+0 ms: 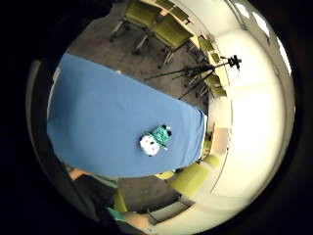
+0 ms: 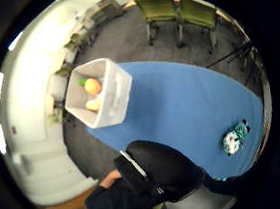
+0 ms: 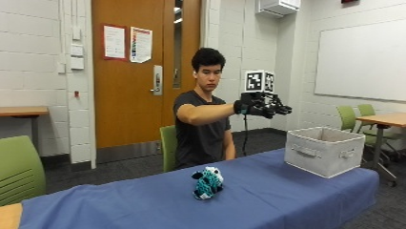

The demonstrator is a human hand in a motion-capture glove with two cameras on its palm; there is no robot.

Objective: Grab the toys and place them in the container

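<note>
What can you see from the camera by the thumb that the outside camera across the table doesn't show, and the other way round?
Only the thumb side palm view looks down into the white container, showing orange and green toys already inside. Only the outside view shows the gloved right hand raised in the air, holding nothing, plus the door and whiteboard. Both show the blue tablecloth, the container, and the teal and white plush toy lying on the cloth away from the container.

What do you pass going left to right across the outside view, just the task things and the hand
teal and white plush toy on the blue tablecloth → gloved right hand raised in the air, holding nothing → white fabric container near the table's right end.
</note>
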